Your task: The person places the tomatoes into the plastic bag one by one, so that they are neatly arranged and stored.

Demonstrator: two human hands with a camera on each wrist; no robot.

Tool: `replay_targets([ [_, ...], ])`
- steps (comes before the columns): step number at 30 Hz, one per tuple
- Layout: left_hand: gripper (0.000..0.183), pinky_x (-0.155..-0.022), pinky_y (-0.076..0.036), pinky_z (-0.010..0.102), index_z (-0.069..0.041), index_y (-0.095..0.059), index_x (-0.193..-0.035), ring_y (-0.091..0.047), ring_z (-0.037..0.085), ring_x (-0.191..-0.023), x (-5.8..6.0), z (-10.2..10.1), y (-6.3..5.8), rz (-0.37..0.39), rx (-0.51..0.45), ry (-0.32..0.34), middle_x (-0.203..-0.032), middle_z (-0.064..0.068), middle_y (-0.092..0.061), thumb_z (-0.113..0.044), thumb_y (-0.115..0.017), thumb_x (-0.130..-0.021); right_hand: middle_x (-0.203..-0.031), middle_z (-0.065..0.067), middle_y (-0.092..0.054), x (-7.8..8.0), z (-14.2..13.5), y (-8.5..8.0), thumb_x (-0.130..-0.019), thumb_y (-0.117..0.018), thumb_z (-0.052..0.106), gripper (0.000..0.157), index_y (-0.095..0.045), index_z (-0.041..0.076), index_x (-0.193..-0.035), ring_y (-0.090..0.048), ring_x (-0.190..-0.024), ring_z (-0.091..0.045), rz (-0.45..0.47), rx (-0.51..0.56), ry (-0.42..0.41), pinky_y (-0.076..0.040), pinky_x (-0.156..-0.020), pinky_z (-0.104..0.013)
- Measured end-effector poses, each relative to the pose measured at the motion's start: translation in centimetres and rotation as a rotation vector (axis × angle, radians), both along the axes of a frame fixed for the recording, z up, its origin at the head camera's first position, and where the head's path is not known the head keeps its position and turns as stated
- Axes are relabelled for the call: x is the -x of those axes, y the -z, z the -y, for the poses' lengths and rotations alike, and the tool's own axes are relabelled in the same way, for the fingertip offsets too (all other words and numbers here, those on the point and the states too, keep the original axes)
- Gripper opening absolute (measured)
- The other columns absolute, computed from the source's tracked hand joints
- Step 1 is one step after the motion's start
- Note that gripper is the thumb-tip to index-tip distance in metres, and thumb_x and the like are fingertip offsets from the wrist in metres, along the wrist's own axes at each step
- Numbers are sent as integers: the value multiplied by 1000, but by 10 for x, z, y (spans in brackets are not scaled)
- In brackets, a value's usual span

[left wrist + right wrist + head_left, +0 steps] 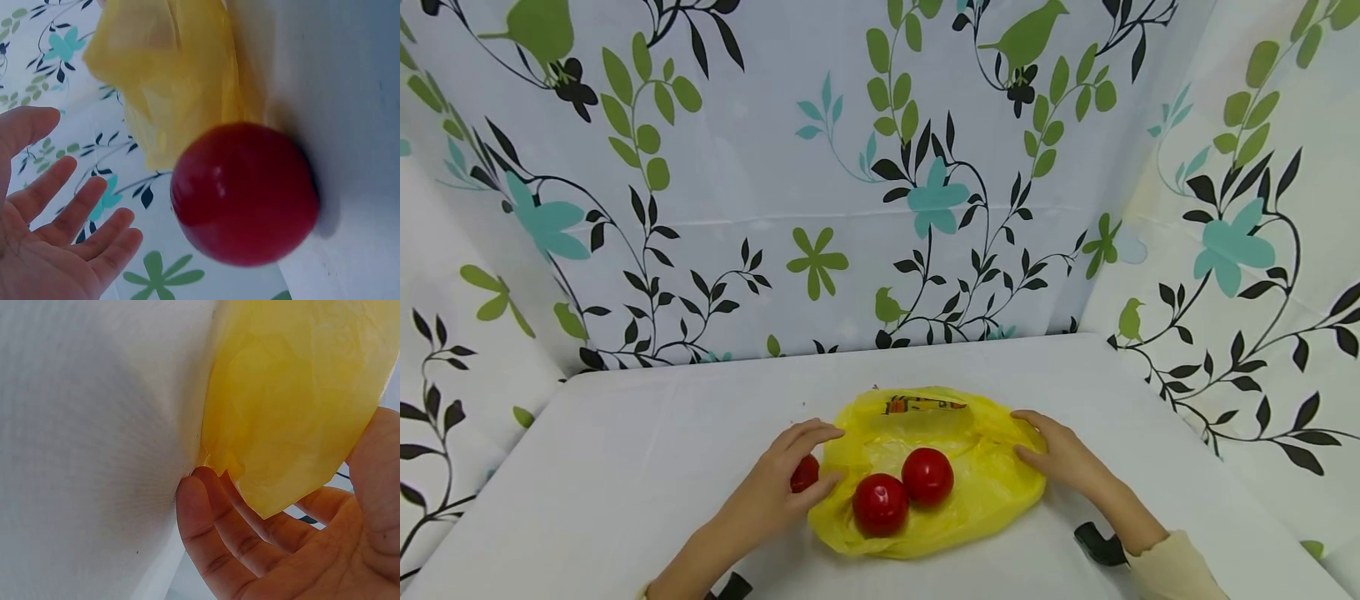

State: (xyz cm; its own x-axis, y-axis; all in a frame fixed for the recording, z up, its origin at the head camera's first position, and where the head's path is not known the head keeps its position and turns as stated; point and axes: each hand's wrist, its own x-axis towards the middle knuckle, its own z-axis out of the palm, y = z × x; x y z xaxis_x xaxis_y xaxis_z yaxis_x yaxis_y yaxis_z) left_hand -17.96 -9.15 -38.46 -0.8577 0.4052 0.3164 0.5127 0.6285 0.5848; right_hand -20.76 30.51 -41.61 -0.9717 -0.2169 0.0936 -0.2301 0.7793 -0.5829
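A yellow plastic bag point(992, 492) lies spread on the white table, with two smooth red balls point(928, 477) resting on it. Just left of the bag sits another red ball point(803, 473), partly hidden by my left hand point(786, 467) in the head view. The left wrist view shows that red ball point(245, 194) on the table with my spread left fingers beside it, apart from it. At the bag's right edge, my right hand point(1063, 454) holds the plastic between thumb and fingers. In the right wrist view the yellow bag point(281, 406) covers part of those fingers.
The white table point(647, 467) extends on both sides of the bag. Leaf-and-bird patterned curtains point(737, 167) stand behind and at the sides. A black strap piece point(1099, 546) shows by the right wrist, another black piece point(733, 587) by the left.
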Motion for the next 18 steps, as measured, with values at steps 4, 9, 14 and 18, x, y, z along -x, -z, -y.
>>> replay_targets([
  [4,48,-91,-55,43,-19,-57,-131,-48,29,-128,7,9,-1,72,10,-42,-137,2,-52,-22,-75,-87,-135,-29,-52,0,0,0,-92,-66,14,49,-49,-4,-135,-45,-126,-49,-2,-4,1,-38,-103,-63],
  [9,46,-92,-54,43,-18,-58,-131,-51,27,-125,13,19,1,88,2,-20,-134,1,-54,-23,-74,-88,-136,-29,-51,1,-2,2,-92,-66,14,49,-49,-4,-135,-45,-127,-49,-8,7,-5,-38,-103,-63],
  [14,45,-92,-54,41,-18,-58,-130,-53,27,-123,16,27,6,111,14,0,-132,1,-54,-24,-74,-88,-135,-29,-52,1,-2,3,-92,-66,14,49,-49,-5,-135,-46,-126,-49,-10,4,-4,-38,-103,-63],
  [18,49,-91,-55,41,-19,-56,-132,-53,30,-123,17,30,9,151,17,0,-133,3,-54,-30,-73,-88,-136,-28,-51,1,-2,3,-93,-66,14,49,-49,-4,-135,-46,-126,-49,-6,6,-3,-38,-103,-63],
])
